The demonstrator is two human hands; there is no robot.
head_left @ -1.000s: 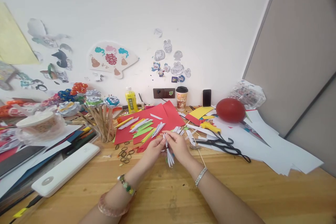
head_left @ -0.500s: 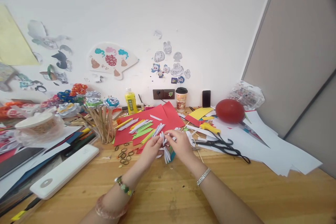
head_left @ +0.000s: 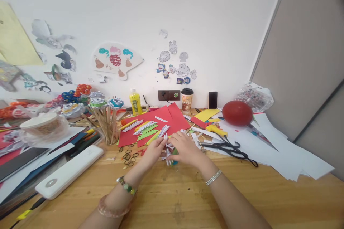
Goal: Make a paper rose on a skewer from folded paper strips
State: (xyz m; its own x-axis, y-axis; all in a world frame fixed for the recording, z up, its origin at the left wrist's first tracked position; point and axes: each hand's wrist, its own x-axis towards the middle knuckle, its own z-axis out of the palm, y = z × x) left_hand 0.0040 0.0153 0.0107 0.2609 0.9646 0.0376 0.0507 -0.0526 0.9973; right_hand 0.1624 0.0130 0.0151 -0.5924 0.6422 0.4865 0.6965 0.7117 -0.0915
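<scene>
The right hand covers most of the folded white paper bundle, so only a few strip ends show between it and the left hand, and how the fingers pinch it cannot be told. Both forearms run off the bottom edge. The labels on the yellow bottle and the paper cup are too small to read.
</scene>
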